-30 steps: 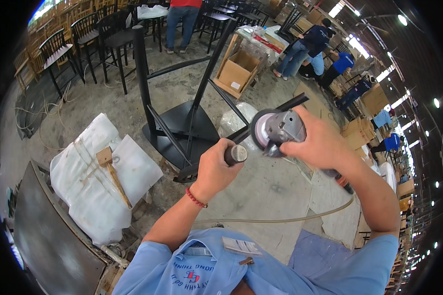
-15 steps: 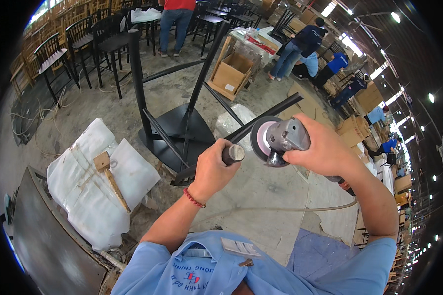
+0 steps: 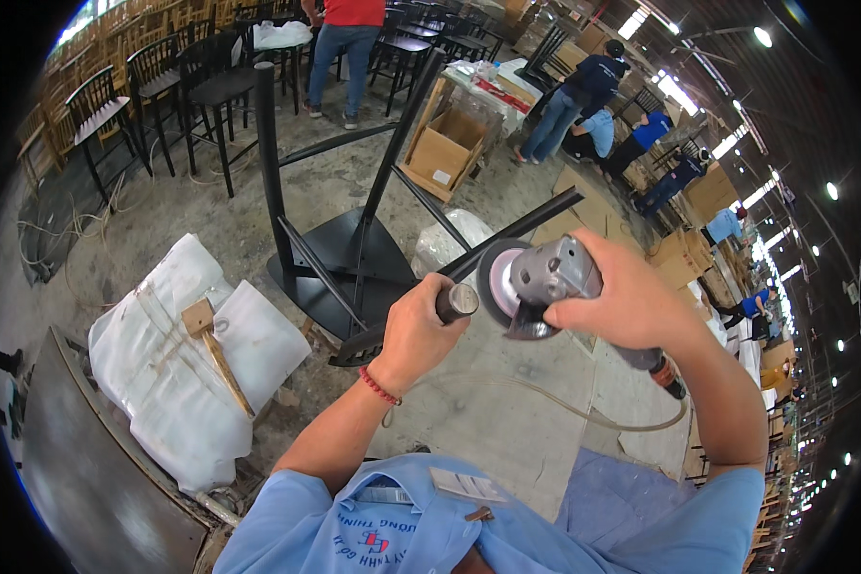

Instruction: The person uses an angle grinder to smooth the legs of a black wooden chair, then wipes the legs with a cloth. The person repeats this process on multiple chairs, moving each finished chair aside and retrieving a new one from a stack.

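A black wooden chair (image 3: 387, 263) stands upside down in front of me, its legs pointing up. My left hand (image 3: 413, 330) is wrapped round one leg near its end; the bare round leg tip (image 3: 462, 300) sticks out past my fingers. In my right hand (image 3: 627, 297) is a grey air sander (image 3: 557, 268), gripped around its body. The sander's round disc (image 3: 499, 279) faces left, beside the leg tip, with a small gap between them. From the sander's rear an air hose (image 3: 584, 413) loops down and left.
At left, a wooden mallet (image 3: 201, 320) lies on white foam padding (image 3: 177, 383) near a metal-topped table (image 3: 96, 469). A cardboard box (image 3: 445, 148) is in a wooden frame ahead. Black chairs (image 3: 215, 86) stand far left. Several people, including one in red (image 3: 354, 11), are further off.
The sander has turned a little and shifted slightly left, so its disc tilts more and its dark guard shows lower. The hose has sagged. My left hand still grips the leg.
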`<act>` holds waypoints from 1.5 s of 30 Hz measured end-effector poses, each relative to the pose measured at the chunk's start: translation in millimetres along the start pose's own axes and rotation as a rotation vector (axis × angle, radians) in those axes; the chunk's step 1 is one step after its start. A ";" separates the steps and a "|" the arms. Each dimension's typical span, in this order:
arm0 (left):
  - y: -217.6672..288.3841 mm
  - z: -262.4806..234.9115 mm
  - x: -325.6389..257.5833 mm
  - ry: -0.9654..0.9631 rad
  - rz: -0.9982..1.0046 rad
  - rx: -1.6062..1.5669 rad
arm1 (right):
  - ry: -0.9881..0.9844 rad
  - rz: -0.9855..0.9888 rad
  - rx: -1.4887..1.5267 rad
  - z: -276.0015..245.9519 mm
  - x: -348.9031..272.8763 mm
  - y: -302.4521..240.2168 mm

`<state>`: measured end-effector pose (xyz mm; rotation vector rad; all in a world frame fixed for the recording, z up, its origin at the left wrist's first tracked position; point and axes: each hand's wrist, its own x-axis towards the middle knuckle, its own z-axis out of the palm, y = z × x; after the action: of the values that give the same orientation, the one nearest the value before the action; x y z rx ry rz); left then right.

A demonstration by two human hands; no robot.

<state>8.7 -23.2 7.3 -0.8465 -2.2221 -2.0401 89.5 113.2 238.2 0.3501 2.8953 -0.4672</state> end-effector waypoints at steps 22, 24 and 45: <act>-51.6 2.9 -20.3 0.053 -0.089 0.182 | 0.133 0.123 0.274 -14.8 -2.1 110.0; -99.5 -9.7 -47.7 -0.061 -0.213 0.416 | 0.237 0.176 0.489 -23.9 -15.3 142.7; -58.0 289.8 248.3 -0.157 0.051 0.076 | 0.037 0.013 0.226 -99.2 144.9 312.5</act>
<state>-125.7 338.6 -1.3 -1.0789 -2.3121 -1.9152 17.9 463.2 209.7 0.4147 2.8787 -0.7972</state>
